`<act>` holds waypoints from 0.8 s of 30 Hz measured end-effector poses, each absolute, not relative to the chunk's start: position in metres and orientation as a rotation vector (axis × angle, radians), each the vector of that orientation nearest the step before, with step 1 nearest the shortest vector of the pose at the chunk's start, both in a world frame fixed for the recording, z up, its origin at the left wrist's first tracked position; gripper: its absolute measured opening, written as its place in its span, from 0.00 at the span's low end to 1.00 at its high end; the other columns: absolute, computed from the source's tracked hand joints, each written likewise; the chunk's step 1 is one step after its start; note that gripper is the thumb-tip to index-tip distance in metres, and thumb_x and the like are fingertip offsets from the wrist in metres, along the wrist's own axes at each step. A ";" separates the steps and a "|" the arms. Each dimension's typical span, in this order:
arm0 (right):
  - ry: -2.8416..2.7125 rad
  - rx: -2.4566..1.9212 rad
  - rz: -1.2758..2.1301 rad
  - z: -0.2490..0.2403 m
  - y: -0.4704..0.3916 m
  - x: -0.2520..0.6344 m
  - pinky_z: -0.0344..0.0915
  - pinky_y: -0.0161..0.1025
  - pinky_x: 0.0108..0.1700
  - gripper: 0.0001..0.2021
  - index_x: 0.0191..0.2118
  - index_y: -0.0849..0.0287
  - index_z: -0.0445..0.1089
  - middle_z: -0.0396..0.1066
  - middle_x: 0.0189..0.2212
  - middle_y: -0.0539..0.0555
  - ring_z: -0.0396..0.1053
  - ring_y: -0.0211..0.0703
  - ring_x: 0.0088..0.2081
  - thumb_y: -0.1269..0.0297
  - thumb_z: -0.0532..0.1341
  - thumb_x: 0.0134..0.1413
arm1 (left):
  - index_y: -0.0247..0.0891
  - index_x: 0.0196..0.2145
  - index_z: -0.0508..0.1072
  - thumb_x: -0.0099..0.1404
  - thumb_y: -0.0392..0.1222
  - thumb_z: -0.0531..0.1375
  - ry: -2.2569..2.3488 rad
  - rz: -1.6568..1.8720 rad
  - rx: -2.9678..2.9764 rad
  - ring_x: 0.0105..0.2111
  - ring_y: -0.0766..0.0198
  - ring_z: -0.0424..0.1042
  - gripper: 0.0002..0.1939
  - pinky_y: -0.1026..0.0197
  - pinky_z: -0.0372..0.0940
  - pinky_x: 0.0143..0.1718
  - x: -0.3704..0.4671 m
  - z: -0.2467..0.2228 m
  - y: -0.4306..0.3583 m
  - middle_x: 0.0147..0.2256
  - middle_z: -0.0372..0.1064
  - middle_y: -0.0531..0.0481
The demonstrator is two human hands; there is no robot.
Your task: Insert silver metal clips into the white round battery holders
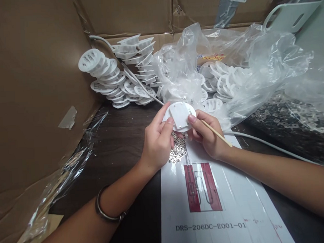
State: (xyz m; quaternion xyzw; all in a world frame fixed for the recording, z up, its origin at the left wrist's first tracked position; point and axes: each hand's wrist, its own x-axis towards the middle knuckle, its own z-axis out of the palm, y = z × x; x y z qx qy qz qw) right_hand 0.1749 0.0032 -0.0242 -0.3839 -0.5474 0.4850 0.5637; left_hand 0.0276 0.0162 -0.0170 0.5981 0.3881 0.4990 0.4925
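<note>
Left hand (157, 145) and right hand (209, 140) pinch white disc (180, 115), right also stick (217, 134); similar discs (111, 69) piled behind, finished or not unclear.

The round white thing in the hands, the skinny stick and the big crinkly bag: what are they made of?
The round white piece looks like smooth, hard plastic: it's evenly white with neat edges.
The skinny stick is probably plain wood or bamboo, because it's pale yellow-brown.
The crinkly bag looks like thin, shiny plastic: it's see-through and wrinkly.
</note>
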 end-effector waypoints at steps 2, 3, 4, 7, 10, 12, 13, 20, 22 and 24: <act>-1.264 -0.863 1.144 -0.025 0.004 0.174 0.58 0.34 0.27 0.12 0.33 0.58 0.66 0.56 0.14 0.42 0.48 0.29 0.16 0.54 0.60 0.60 | 0.40 0.60 0.62 0.68 0.44 0.55 0.927 1.224 1.468 0.13 0.69 0.61 0.24 0.66 0.57 0.14 0.027 -0.018 0.016 0.15 0.63 0.56; -1.251 -0.848 1.134 -0.025 0.004 0.174 0.59 0.34 0.27 0.10 0.36 0.57 0.67 0.54 0.14 0.41 0.47 0.29 0.16 0.55 0.60 0.60 | 0.40 0.60 0.62 0.68 0.45 0.55 0.923 1.230 1.476 0.13 0.69 0.61 0.24 0.66 0.57 0.14 0.027 -0.018 0.016 0.15 0.63 0.57; -1.242 -0.841 1.117 -0.025 0.004 0.173 0.59 0.34 0.26 0.09 0.39 0.56 0.67 0.52 0.14 0.40 0.46 0.29 0.16 0.56 0.61 0.60 | 0.41 0.60 0.62 0.69 0.46 0.55 0.920 1.238 1.481 0.13 0.69 0.62 0.23 0.66 0.57 0.14 0.027 -0.018 0.016 0.16 0.63 0.57; -1.215 -0.857 1.067 -0.025 0.005 0.173 0.57 0.33 0.24 0.09 0.41 0.55 0.67 0.53 0.16 0.40 0.48 0.29 0.16 0.58 0.63 0.58 | 0.39 0.58 0.62 0.68 0.48 0.56 0.893 1.251 1.490 0.14 0.70 0.63 0.23 0.67 0.60 0.15 0.028 -0.018 0.016 0.21 0.67 0.54; -1.198 -0.887 1.052 -0.026 0.005 0.173 0.56 0.32 0.23 0.10 0.40 0.57 0.68 0.56 0.18 0.42 0.51 0.28 0.17 0.57 0.63 0.58 | 0.37 0.59 0.60 0.66 0.45 0.58 0.828 1.227 1.493 0.17 0.71 0.65 0.26 0.66 0.64 0.17 0.028 -0.018 0.016 0.31 0.73 0.48; -1.189 -0.902 1.053 -0.026 0.005 0.174 0.56 0.32 0.24 0.10 0.40 0.58 0.69 0.58 0.19 0.43 0.53 0.28 0.19 0.57 0.63 0.58 | 0.38 0.62 0.58 0.65 0.43 0.59 0.803 1.204 1.511 0.22 0.68 0.69 0.29 0.67 0.65 0.18 0.028 -0.019 0.015 0.37 0.74 0.44; -1.184 -0.906 1.057 -0.027 0.005 0.174 0.56 0.32 0.25 0.10 0.39 0.58 0.69 0.59 0.19 0.43 0.54 0.28 0.20 0.57 0.63 0.58 | 0.39 0.62 0.57 0.65 0.42 0.59 0.802 1.195 1.524 0.25 0.66 0.71 0.30 0.67 0.65 0.18 0.028 -0.019 0.015 0.39 0.74 0.43; -1.171 -0.913 1.080 -0.027 0.005 0.174 0.53 0.32 0.23 0.11 0.40 0.58 0.69 0.57 0.18 0.43 0.52 0.28 0.19 0.57 0.63 0.57 | 0.39 0.62 0.58 0.65 0.39 0.59 0.840 1.199 1.555 0.28 0.65 0.73 0.29 0.68 0.64 0.17 0.029 -0.020 0.015 0.41 0.74 0.43; -1.172 -0.920 1.083 -0.027 0.005 0.174 0.52 0.32 0.23 0.11 0.40 0.59 0.69 0.57 0.18 0.43 0.52 0.29 0.19 0.57 0.63 0.57 | 0.39 0.62 0.59 0.64 0.39 0.59 0.840 1.206 1.553 0.28 0.65 0.73 0.29 0.69 0.63 0.17 0.029 -0.019 0.015 0.41 0.74 0.43; -1.175 -0.923 1.087 -0.027 0.006 0.174 0.51 0.32 0.22 0.11 0.40 0.59 0.69 0.57 0.18 0.43 0.53 0.29 0.20 0.57 0.63 0.57 | 0.39 0.61 0.60 0.64 0.39 0.59 0.844 1.206 1.552 0.28 0.65 0.73 0.28 0.69 0.63 0.16 0.029 -0.019 0.015 0.40 0.74 0.44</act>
